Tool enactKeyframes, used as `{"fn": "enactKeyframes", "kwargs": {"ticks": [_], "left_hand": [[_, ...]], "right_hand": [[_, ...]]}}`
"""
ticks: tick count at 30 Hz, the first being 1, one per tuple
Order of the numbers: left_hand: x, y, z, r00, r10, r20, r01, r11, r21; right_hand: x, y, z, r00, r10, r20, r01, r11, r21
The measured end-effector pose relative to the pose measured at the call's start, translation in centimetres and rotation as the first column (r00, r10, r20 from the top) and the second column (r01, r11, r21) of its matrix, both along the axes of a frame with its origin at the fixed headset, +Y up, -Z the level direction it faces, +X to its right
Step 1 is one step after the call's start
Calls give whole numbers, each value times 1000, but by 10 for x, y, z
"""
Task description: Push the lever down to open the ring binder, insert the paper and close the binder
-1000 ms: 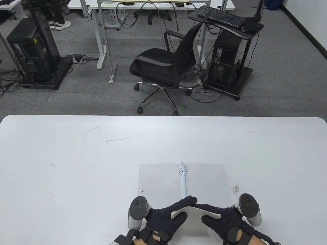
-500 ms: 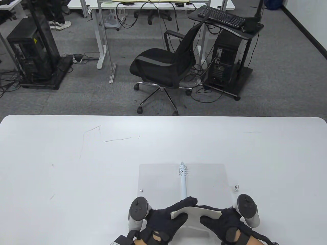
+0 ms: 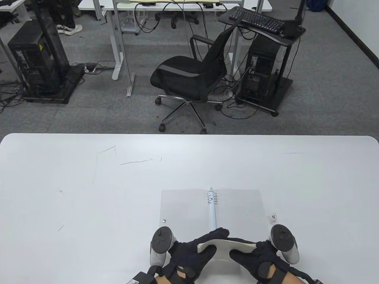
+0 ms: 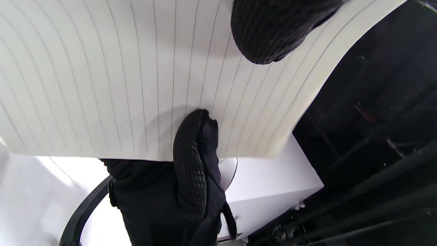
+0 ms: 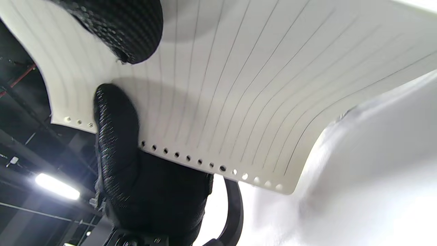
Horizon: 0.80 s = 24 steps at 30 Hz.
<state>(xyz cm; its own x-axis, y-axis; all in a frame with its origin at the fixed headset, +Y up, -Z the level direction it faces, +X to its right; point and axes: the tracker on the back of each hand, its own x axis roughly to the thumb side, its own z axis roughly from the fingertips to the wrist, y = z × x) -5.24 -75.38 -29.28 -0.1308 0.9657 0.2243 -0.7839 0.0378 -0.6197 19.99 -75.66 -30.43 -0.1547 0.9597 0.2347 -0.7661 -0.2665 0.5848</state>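
Observation:
The ring binder (image 3: 183, 207) lies open flat near the table's front edge, with clear covers and a white ring spine (image 3: 212, 213) running away from me. Both gloved hands hold a thin stack of lined, hole-punched paper (image 3: 228, 245) just above the binder's near end. My left hand (image 3: 204, 245) pinches its left edge and my right hand (image 3: 251, 253) pinches its right side. The left wrist view shows the lined sheet (image 4: 136, 85) curved, with a thumb pressed on it. In the right wrist view the row of punched holes (image 5: 205, 164) runs along one edge.
The white table (image 3: 88, 192) stretches wide to the left and far side of the binder. A small metal piece (image 3: 274, 217) lies just right of the right cover. Beyond the table stand an office chair (image 3: 189, 77) and computer carts on grey carpet.
My right hand has drifted slightly left and toward me with the paper. The paper sits a little lower. The left hand has hardly moved.

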Motion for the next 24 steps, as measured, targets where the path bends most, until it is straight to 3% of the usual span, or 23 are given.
{"fn": "enactKeyframes", "kwargs": {"ticks": [7, 13, 17, 20, 22, 24], "left_hand": [[-3, 3, 0, 1000, 2, -31, -3, 999, -36], [-6, 1, -3, 999, 0, -43, -3, 997, -73], [-19, 5, -8, 993, -26, -115, 14, 995, -97], [-38, 8, -13, 973, -27, -230, -3, 992, -128], [-50, 10, -17, 949, -74, -306, 37, 992, -123], [-60, 10, -23, 905, -221, -364, 177, 973, -149]], "right_hand": [[4, 9, -1, 997, 11, 71, -17, 996, 88], [7, 11, -6, 995, 28, 100, -35, 997, 70], [15, 14, -9, 991, 38, 127, -45, 997, 57], [28, 16, -13, 985, 32, 167, -35, 999, 16], [36, 15, -16, 983, 34, 181, -28, 999, -32], [44, 13, -19, 978, 29, 207, -13, 997, -81]]}}
